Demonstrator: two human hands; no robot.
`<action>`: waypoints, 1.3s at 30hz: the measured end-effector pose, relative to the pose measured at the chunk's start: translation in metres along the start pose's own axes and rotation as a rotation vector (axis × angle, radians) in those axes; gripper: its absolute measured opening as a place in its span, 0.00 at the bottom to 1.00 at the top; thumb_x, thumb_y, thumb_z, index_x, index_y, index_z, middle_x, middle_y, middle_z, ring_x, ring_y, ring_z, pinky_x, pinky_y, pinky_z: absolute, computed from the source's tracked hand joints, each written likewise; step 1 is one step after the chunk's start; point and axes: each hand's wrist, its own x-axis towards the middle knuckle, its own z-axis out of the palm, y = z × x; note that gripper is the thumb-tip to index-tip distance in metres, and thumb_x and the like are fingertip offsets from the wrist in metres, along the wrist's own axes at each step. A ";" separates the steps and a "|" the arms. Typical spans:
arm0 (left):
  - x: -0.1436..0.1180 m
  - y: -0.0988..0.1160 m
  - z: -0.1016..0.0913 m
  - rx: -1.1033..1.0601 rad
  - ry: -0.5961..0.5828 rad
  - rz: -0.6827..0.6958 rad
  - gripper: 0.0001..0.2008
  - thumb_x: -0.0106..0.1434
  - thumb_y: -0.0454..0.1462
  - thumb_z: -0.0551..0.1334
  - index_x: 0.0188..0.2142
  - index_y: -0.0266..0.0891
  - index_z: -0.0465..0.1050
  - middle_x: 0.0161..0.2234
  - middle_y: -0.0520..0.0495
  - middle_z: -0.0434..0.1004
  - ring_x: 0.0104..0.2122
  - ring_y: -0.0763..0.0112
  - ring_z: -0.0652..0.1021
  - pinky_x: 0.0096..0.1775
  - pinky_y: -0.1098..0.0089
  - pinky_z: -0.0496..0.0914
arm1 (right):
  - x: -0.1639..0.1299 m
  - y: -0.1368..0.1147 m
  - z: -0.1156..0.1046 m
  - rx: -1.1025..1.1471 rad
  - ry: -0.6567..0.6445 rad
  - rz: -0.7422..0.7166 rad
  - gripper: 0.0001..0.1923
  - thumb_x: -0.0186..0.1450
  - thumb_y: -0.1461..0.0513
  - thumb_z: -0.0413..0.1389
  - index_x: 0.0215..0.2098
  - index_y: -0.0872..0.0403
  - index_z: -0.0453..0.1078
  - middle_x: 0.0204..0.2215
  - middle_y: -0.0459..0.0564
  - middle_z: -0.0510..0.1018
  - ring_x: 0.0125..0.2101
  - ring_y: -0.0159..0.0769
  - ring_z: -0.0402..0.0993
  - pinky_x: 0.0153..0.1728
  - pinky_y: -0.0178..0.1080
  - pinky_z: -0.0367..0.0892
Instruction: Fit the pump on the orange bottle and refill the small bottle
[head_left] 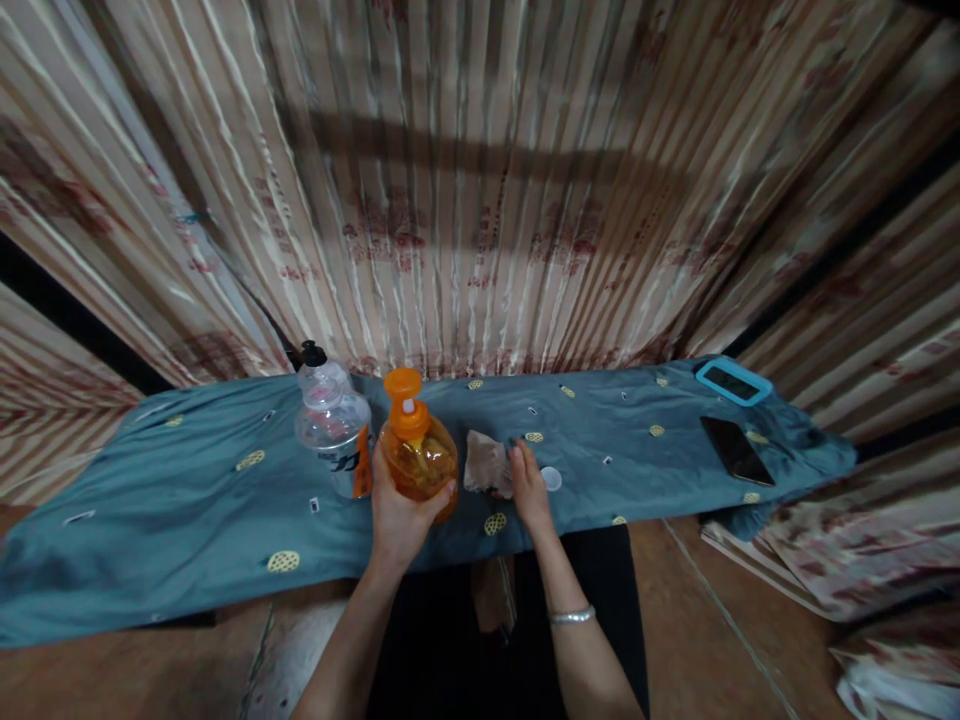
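Observation:
My left hand (397,515) is wrapped round a clear orange pump bottle (420,465) with amber liquid inside and an orange pump head. The bottle stands upright, roughly in front of me. Just right of it, my right hand (531,490) has its fingers at the edge of a small crumpled beige cloth (484,462), which it seems to pinch; the thumb is hidden. Close beside the right hand lies a small round white cap (551,478). Left of the orange bottle, a larger clear bottle (330,425) with a black top and an orange label stands upright.
A teal patterned cloth (202,500) covers the long narrow table. Toward its right end lie a dark phone (736,450) and a light-blue framed device (733,381). Striped curtains (465,200) hang close behind the table and at both sides.

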 end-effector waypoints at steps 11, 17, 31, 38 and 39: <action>-0.004 0.000 -0.006 -0.005 -0.006 -0.044 0.56 0.45 0.47 0.85 0.70 0.43 0.66 0.67 0.36 0.78 0.68 0.43 0.80 0.73 0.44 0.72 | 0.019 -0.012 0.013 -0.323 -0.063 -0.081 0.10 0.75 0.60 0.66 0.53 0.53 0.80 0.39 0.48 0.85 0.44 0.46 0.84 0.56 0.54 0.77; -0.003 0.008 -0.013 -0.027 0.002 -0.037 0.55 0.46 0.50 0.86 0.69 0.41 0.66 0.64 0.34 0.80 0.66 0.42 0.82 0.69 0.43 0.77 | 0.026 -0.021 0.034 -0.200 -0.155 -0.163 0.21 0.75 0.50 0.63 0.57 0.55 0.78 0.42 0.51 0.87 0.42 0.46 0.86 0.49 0.53 0.81; 0.018 0.018 0.049 -0.120 -0.135 -0.010 0.48 0.47 0.45 0.82 0.65 0.44 0.67 0.60 0.40 0.83 0.60 0.48 0.85 0.63 0.50 0.80 | -0.060 -0.068 0.013 -0.293 -0.314 -0.275 0.52 0.61 0.53 0.62 0.78 0.70 0.59 0.76 0.74 0.68 0.76 0.61 0.67 0.76 0.61 0.63; 0.024 0.002 0.103 -0.261 -0.240 0.024 0.48 0.49 0.46 0.83 0.65 0.46 0.66 0.60 0.39 0.82 0.60 0.47 0.85 0.64 0.47 0.79 | -0.006 -0.045 0.018 -0.418 -0.101 -0.303 0.32 0.65 0.59 0.59 0.66 0.61 0.69 0.52 0.69 0.88 0.50 0.60 0.89 0.50 0.57 0.83; 0.025 -0.004 0.110 -0.248 -0.251 0.035 0.50 0.49 0.46 0.83 0.67 0.46 0.65 0.62 0.38 0.81 0.61 0.46 0.84 0.65 0.45 0.78 | 0.003 -0.042 0.014 -0.447 -0.090 -0.298 0.25 0.66 0.61 0.59 0.61 0.59 0.72 0.46 0.63 0.89 0.44 0.55 0.90 0.45 0.53 0.83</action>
